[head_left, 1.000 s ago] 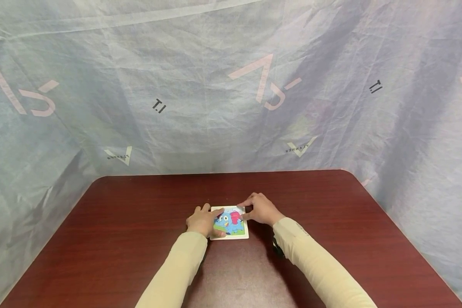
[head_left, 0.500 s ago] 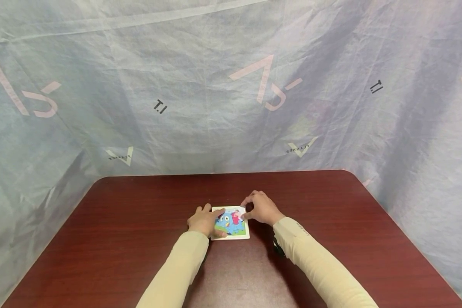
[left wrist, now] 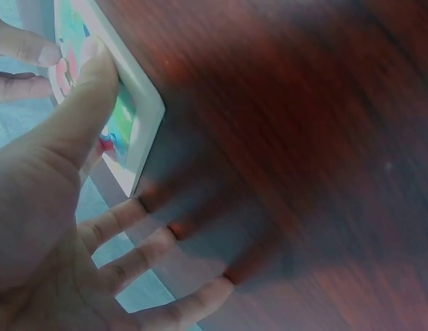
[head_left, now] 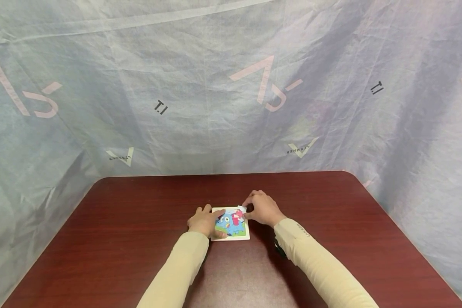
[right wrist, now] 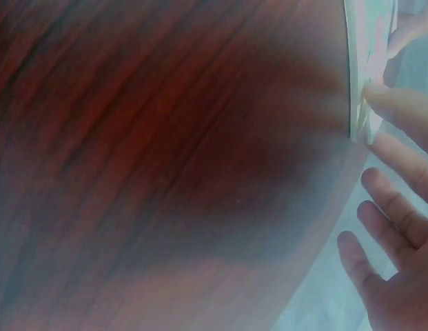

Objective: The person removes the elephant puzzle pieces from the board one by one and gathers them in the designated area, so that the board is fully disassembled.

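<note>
A flat picture puzzle (head_left: 231,229) with a white frame lies on the table, showing a blue cartoon animal on green. My left hand (head_left: 202,222) rests at its left side, thumb and index finger stretched over the picture. In the left wrist view, the thumb (left wrist: 96,83) lies across the board's face and the other fingers extend down beside its corner. At the upper right corner, my right hand (head_left: 263,209) pinches a puzzle piece (head_left: 241,208) between thumb and index finger. That piece stands tilted above the frame, its pale edge showing. The right hand's other fingers (right wrist: 389,200) hang loosely apart.
The dark red wooden table (head_left: 138,201) stretches around the puzzle on all sides. Behind its far edge hangs a grey cloth (head_left: 200,128) printed with letters. A dark band (head_left: 279,248) shows under the right sleeve.
My right hand has drawn slightly up and back at the corner, and the pinched puzzle piece now tilts up from the picture. The left hand stays in place on the board.
</note>
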`<state>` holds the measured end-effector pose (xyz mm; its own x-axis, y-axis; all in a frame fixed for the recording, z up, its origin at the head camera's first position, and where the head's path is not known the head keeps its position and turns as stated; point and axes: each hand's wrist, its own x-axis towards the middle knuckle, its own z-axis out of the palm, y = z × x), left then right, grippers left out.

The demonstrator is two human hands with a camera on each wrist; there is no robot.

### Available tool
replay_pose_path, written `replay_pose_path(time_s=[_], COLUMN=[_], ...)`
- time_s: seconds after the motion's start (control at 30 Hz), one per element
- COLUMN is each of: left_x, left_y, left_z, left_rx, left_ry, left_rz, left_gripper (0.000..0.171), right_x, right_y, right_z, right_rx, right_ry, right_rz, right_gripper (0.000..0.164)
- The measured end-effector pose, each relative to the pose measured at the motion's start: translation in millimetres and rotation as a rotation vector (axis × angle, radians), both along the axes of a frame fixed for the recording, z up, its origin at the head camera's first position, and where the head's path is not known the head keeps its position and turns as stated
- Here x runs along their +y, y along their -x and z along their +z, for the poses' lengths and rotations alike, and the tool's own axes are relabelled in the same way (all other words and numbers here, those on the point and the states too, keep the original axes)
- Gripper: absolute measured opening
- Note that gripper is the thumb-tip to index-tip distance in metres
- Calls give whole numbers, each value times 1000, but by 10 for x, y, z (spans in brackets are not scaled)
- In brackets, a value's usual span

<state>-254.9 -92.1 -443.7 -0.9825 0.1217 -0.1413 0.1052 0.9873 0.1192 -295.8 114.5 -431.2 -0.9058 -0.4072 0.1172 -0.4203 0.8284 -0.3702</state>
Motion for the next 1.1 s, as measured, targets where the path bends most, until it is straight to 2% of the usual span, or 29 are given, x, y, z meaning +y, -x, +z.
replay_pose_path(time_s=[0.07,0.13,0.17,0.23,0.4,0.8,1.1], left_x=[-3,1,20,38,60,48,59], left_y=[21,3,-49,-112,-201,-220,-229], left_z=[-27,6,97,207,333,342,345], left_rx=[-1,-3,-16,-27,-19,-27,-30], left_ry=[3,0,-8,-20,-16,-39,-45], left_rz=[0,3,11,17,10,10,4], left_gripper=[85,84,84,82,80,80,80], right_x=[16,33,43,62,108,265,414], right_y=[1,0,1,0,1,18,29], right_z=[6,21,32,56,118,205,187], right_rx=[13,16,17,15,-9,-41,-59], right_ry=[4,14,18,24,28,1,-6], right_rz=[16,31,39,48,66,90,81], right_gripper=[24,25,25,26,29,30,31])
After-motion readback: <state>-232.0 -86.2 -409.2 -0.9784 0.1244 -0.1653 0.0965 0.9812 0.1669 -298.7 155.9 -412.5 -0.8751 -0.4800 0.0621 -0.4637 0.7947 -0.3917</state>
